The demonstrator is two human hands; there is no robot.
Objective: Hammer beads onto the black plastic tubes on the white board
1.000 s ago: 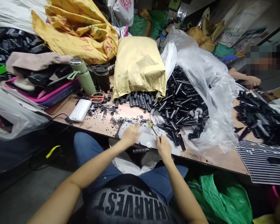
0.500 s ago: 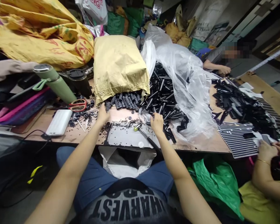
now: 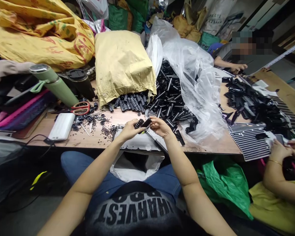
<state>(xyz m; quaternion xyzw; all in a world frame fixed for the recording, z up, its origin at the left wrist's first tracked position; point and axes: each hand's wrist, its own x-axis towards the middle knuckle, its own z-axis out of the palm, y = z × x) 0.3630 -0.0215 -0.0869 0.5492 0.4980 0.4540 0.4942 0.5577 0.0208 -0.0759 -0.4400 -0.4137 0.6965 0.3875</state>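
Observation:
My left hand (image 3: 129, 130) is closed on a black ribbed cylinder (image 3: 138, 123), held over the table's front part. From the right, my right hand (image 3: 160, 127) pinches a short black tube (image 3: 147, 122), its end meeting the ribbed cylinder. Whether the two parts are joined I cannot tell. Beneath the hands lies a hammer (image 3: 157, 141) with a dark handle, on a pale sheet (image 3: 135, 143); its head is mostly hidden. More ribbed cylinders (image 3: 130, 103) spill from the mouth of a yellow sack (image 3: 124, 65). Right of them is a heap of black tubes (image 3: 168, 95).
Clear plastic sheeting (image 3: 199, 91) covers part of the tube heap. To the left are red-handled scissors (image 3: 80, 108), a white box (image 3: 61, 126), a green flask (image 3: 55, 86) and tiny scattered black bits (image 3: 105, 132). A co-worker's hands (image 3: 281, 149) are at the right edge.
Both hands have come together at the middle. The left has brought a ribbed cylinder from the sack's mouth, the right a black tube from the heap. The view has shifted slightly.

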